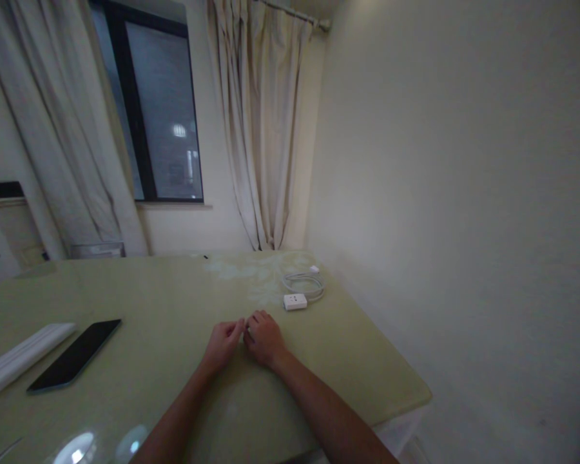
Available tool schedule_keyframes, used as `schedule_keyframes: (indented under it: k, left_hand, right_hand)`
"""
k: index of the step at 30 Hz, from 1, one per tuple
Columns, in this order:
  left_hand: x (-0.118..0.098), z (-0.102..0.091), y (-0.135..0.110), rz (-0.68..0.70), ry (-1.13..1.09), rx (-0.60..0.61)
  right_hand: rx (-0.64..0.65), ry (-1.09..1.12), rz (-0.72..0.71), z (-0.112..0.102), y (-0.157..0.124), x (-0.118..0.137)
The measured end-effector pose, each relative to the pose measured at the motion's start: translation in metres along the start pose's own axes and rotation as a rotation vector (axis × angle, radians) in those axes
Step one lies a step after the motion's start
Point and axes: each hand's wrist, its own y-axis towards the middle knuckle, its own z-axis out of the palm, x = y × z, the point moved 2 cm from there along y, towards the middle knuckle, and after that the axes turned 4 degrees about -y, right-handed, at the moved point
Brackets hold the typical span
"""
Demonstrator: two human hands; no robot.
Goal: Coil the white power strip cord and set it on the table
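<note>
My left hand (pixel 222 345) rests over the table with its fingers pressed together, their tips meeting those of my right hand. Curled fingers close my right hand (pixel 265 338) at the same spot. A tiny thing may be pinched between the fingertips, but it is too small and hidden to make out. Just beyond my right hand lies a white power strip (pixel 295 301) with its grey cable (pixel 302 277) coiled behind it.
The table (pixel 164 290) has a greenish glossy top and ends at a right wall (pixel 454 193). On its left lie a black tablet (pixel 77 354) and a long white object (pixel 26 354). Near the far edge is a small black item (pixel 205 257). Curtains (pixel 265 129) flank a window (pixel 162 109).
</note>
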Motion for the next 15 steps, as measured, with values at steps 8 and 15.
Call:
schedule_keyframes:
  k: [8, 15]
  left_hand:
    - [-0.0046, 0.0011, -0.0032, 0.006, -0.019, 0.044]
    - [-0.0082, 0.0055, -0.006, 0.01, 0.032, 0.118]
  right_hand:
    - [0.027, 0.031, -0.054, 0.0056, 0.0072, 0.0009]
    - [0.03, 0.062, -0.068, 0.007, 0.0091, -0.0018]
